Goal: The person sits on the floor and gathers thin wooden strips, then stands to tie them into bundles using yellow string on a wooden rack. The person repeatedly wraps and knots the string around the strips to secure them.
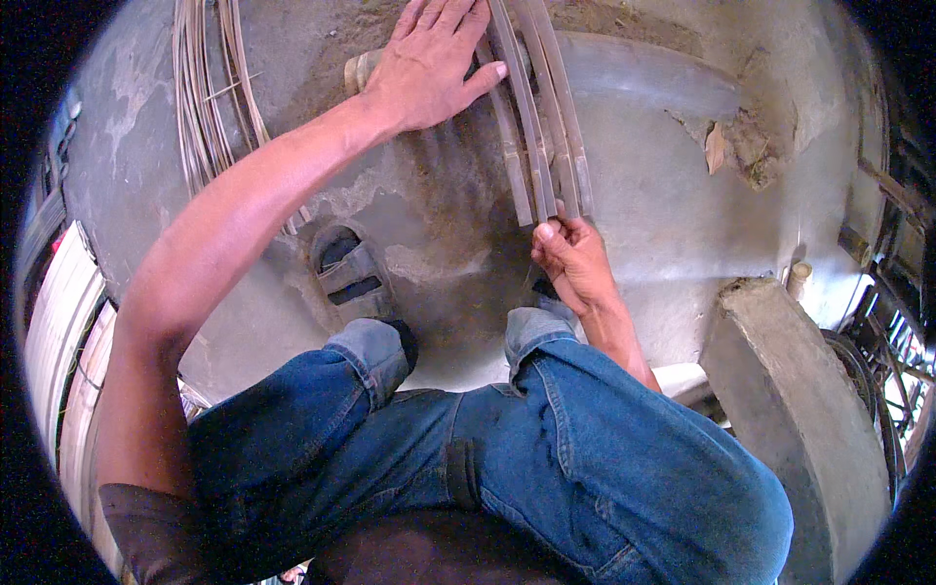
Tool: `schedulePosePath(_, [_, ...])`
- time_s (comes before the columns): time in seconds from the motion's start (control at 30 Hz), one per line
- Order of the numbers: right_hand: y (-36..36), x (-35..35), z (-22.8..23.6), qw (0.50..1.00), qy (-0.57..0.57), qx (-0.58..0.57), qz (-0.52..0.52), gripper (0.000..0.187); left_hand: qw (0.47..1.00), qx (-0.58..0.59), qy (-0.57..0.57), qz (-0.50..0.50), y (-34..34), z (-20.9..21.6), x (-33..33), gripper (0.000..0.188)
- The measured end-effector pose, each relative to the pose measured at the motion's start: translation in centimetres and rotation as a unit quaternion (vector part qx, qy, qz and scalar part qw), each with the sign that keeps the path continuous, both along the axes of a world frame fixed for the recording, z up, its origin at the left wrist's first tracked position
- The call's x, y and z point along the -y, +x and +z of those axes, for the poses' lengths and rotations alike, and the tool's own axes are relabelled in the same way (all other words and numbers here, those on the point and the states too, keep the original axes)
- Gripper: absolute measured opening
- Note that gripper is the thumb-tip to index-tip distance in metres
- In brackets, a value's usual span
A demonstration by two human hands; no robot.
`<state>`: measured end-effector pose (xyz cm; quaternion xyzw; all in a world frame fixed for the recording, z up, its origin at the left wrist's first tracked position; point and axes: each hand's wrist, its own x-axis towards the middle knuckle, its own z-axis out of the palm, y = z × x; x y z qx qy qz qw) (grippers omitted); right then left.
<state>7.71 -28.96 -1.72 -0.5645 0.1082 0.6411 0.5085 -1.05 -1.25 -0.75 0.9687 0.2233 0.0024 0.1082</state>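
Several long, narrow bamboo strips (568,127) run away from me, side by side, toward the top edge. My right hand (575,258) pinches the near end of one strip between thumb and fingers. Farther off, my left hand (429,63) lies palm down with its fingers stretched out, the thumb tip against the leftmost strips. A thick round pole (643,76) lies crosswise on the floor, under the strips and partly hidden by my left hand. The far ends of the strips are out of view.
A bundle of thin sticks (200,97) lies to the left on the concrete floor (673,234). My sandalled left foot (351,273) stands near the middle. A concrete block (790,390) rises at the right, and pale boards (63,312) lean at the left edge.
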Motion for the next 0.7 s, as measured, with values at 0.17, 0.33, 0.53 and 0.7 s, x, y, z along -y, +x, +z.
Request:
schedulePosePath(0.17, [-0.6,-0.2,0.3,0.996,0.004,-0.015,-0.085,0.019,1.0,0.0,-0.003,0.005,0.0,0.3,0.1,0.076])
schedulePosePath(0.33, [-0.6,0.1,-0.2,0.991,0.009,0.007,-0.136,0.019,0.999,0.03,-0.018,0.006,0.1,0.6,0.4,0.079])
schedulePosePath(0.53, [0.8,-0.9,0.5,0.995,-0.015,-0.047,-0.091,0.019,1.0,0.021,-0.009,-0.011,0.3,0.8,0.5,0.075])
schedulePosePath(0.7, [0.6,-0.6,0.3,0.995,-0.006,-0.036,-0.097,0.026,0.999,0.022,-0.034,-0.003,0.0,0.9,0.4,0.073])
